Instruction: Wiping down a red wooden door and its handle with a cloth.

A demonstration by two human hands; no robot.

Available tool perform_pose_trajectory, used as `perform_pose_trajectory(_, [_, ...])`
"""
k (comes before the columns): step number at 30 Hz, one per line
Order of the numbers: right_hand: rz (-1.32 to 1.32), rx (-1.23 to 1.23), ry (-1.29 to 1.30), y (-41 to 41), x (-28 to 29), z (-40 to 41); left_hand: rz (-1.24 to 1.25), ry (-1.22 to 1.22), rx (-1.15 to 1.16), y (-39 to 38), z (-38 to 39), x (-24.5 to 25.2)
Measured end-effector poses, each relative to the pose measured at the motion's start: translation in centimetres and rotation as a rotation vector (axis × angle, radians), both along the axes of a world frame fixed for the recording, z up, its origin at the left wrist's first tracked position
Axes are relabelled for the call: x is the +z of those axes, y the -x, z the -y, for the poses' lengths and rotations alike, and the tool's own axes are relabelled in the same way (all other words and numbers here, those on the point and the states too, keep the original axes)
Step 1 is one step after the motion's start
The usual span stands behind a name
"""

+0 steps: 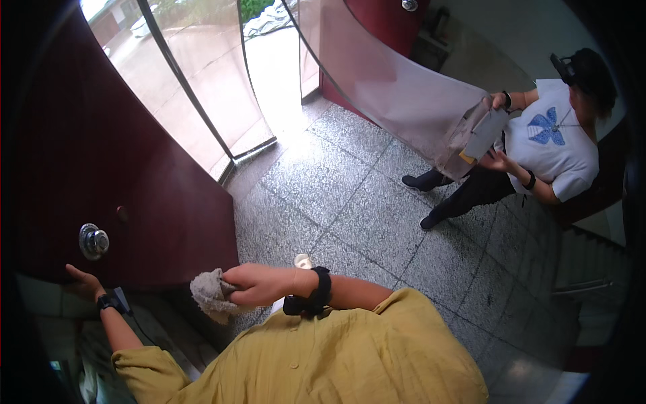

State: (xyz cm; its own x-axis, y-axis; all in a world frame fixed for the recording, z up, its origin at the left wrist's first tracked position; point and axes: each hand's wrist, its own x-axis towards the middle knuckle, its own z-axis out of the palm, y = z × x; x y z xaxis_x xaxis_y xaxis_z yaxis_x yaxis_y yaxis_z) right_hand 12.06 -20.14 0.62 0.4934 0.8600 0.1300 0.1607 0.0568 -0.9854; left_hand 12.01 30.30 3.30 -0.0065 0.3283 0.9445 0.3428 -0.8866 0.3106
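Observation:
A crumpled grey cloth [214, 296] is gripped in my right hand [262, 285], in front of my yellow shirt. At the left, my left hand [83, 283] reaches to the lower edge of a dark red door [166, 222], its fingers spread and partly hidden by that edge; nothing shows in its palm. The door's round metal knob [94, 241] sits just above this hand. Both my wrists wear black bands with small devices. The cloth hangs beside the door's near corner; whether it touches the door I cannot tell.
Another person [547, 136] stands at the right, holding the end of a translucent curtain panel [393, 96]. More translucent panels [202, 65] hang in the bright doorway. The floor has speckled stone tiles [363, 202]. Stairs with a handrail [583, 288] are at the far right.

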Motion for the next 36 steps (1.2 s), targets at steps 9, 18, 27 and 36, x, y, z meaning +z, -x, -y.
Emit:
perform_pose_trajectory(9, [-0.211, 0.025, 0.025, -3.7, 1.2, 2.9, -0.021, -0.071, 0.025, -0.5, 3.7, 1.5])
perform_pose_trajectory(18, [-0.118, -0.035, 0.086, -10.7, 0.5, 1.1, 0.013, 0.042, -0.101, 0.1, 3.7, 1.4])
perform_pose_trajectory(27, [-0.436, 0.057, 0.151, -19.9, -0.9, -3.9, 0.057, 0.246, -0.174, 1.3, 2.3, -0.2])
perform_pose_trajectory(36, [-0.478, 0.025, 0.128, -29.2, -2.5, -7.8, 0.191, 0.359, -0.222, 2.4, 1.8, -1.8])
